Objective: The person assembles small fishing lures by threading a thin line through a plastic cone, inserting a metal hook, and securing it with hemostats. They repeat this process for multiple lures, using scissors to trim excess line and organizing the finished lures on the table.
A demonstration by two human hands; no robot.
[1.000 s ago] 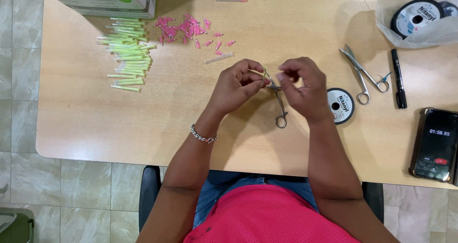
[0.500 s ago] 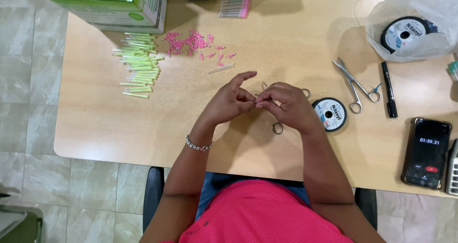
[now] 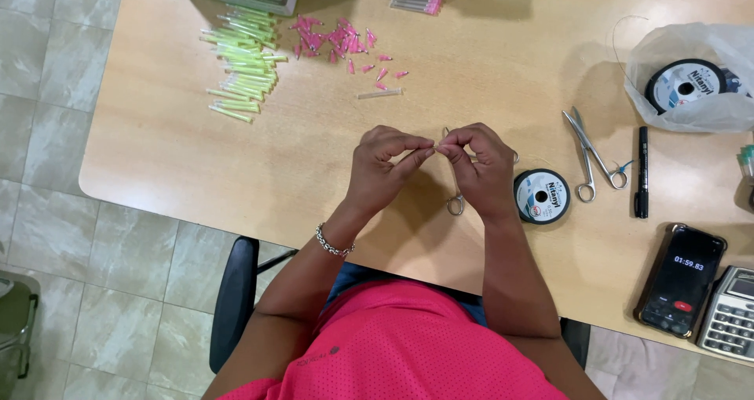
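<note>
A pale wooden table (image 3: pixel 196 157) was seen from above. Over it, the left hand (image 3: pixel 382 164) and right hand (image 3: pixel 481 168) were brought fingertip to fingertip, pinched on something too small to tell. Forceps (image 3: pixel 455 200) were held beneath; green tubes (image 3: pixel 239 62) and pink caps (image 3: pixel 338 40) were left unassembled.

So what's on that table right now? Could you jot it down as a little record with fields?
left hand: left hand pinches something tiny, too small to tell, against the right
right hand: right hand fingertips meet the left; a metal clamp hangs beneath
beside right hand: small line spool, scissors-like tool, black marker
far left: green tubes, pink tips
far right: bagged spool, phone, calculator
surface: wooden table
</note>
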